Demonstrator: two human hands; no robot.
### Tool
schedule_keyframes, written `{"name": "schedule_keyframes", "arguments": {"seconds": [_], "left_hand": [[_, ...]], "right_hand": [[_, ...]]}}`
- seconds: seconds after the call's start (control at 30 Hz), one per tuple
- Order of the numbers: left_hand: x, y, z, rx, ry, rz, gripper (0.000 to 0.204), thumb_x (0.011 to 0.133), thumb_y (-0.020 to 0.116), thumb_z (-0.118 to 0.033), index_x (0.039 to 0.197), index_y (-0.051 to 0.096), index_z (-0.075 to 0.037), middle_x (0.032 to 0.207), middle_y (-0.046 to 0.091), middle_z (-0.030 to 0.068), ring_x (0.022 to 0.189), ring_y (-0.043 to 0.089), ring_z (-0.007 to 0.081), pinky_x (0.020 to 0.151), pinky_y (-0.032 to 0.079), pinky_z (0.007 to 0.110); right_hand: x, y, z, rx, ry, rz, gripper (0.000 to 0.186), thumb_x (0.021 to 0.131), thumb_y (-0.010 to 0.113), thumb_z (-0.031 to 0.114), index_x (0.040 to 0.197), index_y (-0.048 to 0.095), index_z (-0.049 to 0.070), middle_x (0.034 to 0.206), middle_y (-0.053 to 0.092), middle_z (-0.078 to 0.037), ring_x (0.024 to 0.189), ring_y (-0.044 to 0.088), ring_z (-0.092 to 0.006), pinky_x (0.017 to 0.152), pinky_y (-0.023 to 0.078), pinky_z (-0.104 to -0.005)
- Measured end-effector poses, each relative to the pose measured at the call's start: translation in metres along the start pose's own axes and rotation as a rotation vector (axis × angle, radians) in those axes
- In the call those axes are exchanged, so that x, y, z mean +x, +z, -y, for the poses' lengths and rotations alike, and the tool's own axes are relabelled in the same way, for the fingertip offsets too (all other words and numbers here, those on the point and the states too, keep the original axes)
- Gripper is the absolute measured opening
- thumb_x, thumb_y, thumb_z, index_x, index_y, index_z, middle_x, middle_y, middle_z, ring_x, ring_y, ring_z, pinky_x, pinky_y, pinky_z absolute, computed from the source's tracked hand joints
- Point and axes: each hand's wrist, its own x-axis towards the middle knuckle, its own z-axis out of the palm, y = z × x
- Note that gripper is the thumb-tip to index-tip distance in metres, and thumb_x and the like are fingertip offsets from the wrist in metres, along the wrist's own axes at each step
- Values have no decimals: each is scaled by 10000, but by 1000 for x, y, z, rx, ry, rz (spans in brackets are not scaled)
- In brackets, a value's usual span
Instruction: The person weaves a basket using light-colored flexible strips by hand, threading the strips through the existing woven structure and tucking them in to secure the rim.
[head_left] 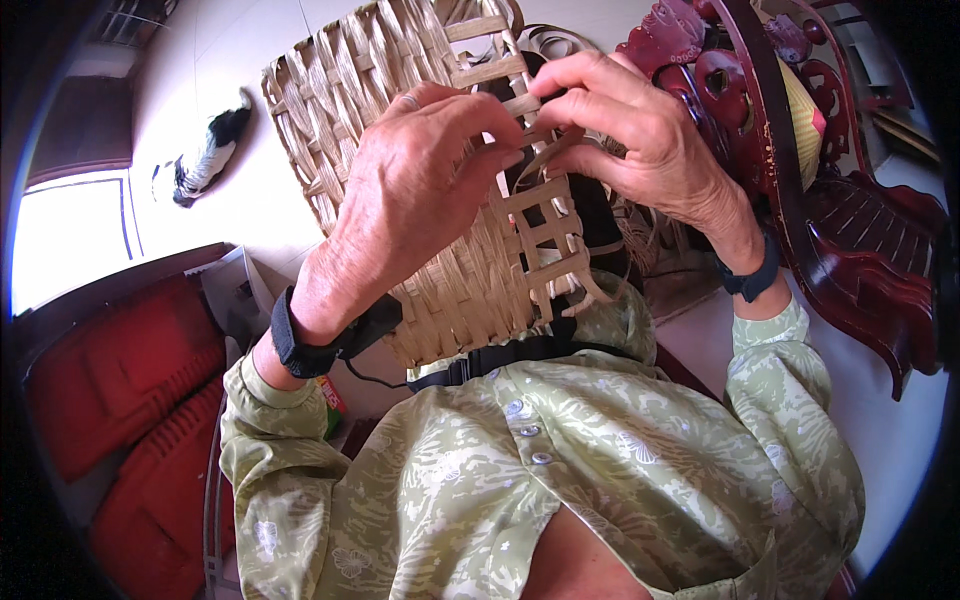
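Note:
A tan woven panel (pixel 465 285) of flat plaited strips rests on my lap and tilts away from me. Its left part is closely woven, while the right part has open gaps with crosswise strips. My left hand (pixel 415 175) lies over the middle of the panel, thumb and fingers pinched at the edge of the open section. Facing it from the right, my right hand (pixel 640 135) has its fingers bent round a thin tan strip (pixel 540 165) that loops between the two hands. The left fingertips meet the same spot, and what exactly they grip is partly hidden.
Loose strips (pixel 635 225) hang behind the panel at the right. A carved dark-red wooden piece of furniture (pixel 790 150) stands close to my right arm. Red cushions (pixel 130 370) are at the lower left. A black-and-white animal (pixel 212 150) lies on the pale floor (pixel 250 40).

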Motion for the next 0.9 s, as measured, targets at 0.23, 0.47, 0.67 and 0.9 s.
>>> {"name": "schedule_keyframes", "arguments": {"seconds": [0.23, 0.47, 0.67, 0.9], "left_hand": [[11, 1, 11, 362, 149, -62, 158, 898, 645, -70, 1047, 678, -29, 963, 676, 89, 913, 618, 296, 845, 479, 399], [20, 1, 22, 345, 241, 0, 172, 889, 650, -92, 1040, 673, -13, 879, 662, 126, 893, 619, 329, 811, 498, 432], [21, -17, 11, 135, 58, 129, 166, 931, 646, -119, 1064, 661, -20, 910, 684, 168, 853, 652, 347, 764, 514, 421], [16, -29, 20, 63, -15, 160, 309, 889, 725, -165, 1139, 651, 1, 919, 718, 123, 792, 678, 206, 744, 536, 353]], "right_hand": [[6, -9, 13, -153, 103, 119, 265, 732, 790, 117, 959, 660, 73, 916, 650, -55, 927, 633, -234, 838, 425, -399], [31, -30, 21, -235, -122, 191, 179, 746, 757, 97, 843, 610, 63, 759, 541, -48, 783, 554, -248, 744, 400, -371], [54, -14, 21, -386, -265, 33, 124, 771, 688, 93, 826, 585, 53, 790, 598, -98, 764, 617, -275, 687, 452, -376], [63, 4, 19, -372, -183, -30, 96, 764, 674, 54, 776, 580, 38, 690, 598, -96, 639, 628, -261, 607, 464, -372]]}}
